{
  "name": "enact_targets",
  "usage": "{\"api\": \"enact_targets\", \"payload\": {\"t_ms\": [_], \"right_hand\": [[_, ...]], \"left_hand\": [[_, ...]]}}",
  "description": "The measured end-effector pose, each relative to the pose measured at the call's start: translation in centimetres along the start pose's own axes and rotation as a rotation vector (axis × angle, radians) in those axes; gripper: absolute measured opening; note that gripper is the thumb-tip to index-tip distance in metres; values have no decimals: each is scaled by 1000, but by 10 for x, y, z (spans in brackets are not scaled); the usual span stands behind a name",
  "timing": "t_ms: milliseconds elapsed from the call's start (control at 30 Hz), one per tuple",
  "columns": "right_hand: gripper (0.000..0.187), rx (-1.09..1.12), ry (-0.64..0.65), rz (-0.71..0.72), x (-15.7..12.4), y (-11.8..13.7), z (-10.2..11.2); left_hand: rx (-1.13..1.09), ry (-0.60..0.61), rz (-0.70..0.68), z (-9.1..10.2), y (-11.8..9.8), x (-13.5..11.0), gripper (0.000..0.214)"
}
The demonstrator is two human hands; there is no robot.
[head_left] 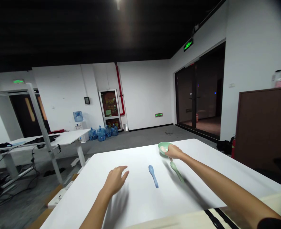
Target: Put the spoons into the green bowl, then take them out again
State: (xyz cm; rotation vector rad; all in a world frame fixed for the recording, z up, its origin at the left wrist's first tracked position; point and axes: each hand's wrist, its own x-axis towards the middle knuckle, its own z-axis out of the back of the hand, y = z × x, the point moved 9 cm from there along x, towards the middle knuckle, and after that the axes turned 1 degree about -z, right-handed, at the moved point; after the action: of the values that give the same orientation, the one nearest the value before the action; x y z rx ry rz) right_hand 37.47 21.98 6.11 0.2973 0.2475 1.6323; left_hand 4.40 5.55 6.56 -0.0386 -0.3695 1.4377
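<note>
Green bowl point(163, 144) near table edge point(135, 152), hands point(175, 151) point(115, 179) apart

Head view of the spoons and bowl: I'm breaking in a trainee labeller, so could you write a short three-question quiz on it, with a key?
1. Which hand is at the green bowl?
A) left
B) right
C) both

2. True or false: the blue spoon lies on the white table, outside the bowl.

3. How many spoons are in view?

Key:
1. B: the right hand; the left hand is apart from it.
2. True.
3. Three: the blue spoon, the green spoon and the pale pink spoon partly in the bowl.
</note>
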Motion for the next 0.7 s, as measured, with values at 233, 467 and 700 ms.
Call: {"api": "enact_targets", "payload": {"t_ms": [233,467,700], "right_hand": [[17,80,167,21,-15,20,-45],[12,124,226,26,-28,37,-86],[5,127,266,27,-24,34,-117]], "left_hand": [[18,-5,-8,-1,1,0,51],[13,-21,-23,-3,4,1,51],[13,-9,-17,-2,2,0,51]]}}
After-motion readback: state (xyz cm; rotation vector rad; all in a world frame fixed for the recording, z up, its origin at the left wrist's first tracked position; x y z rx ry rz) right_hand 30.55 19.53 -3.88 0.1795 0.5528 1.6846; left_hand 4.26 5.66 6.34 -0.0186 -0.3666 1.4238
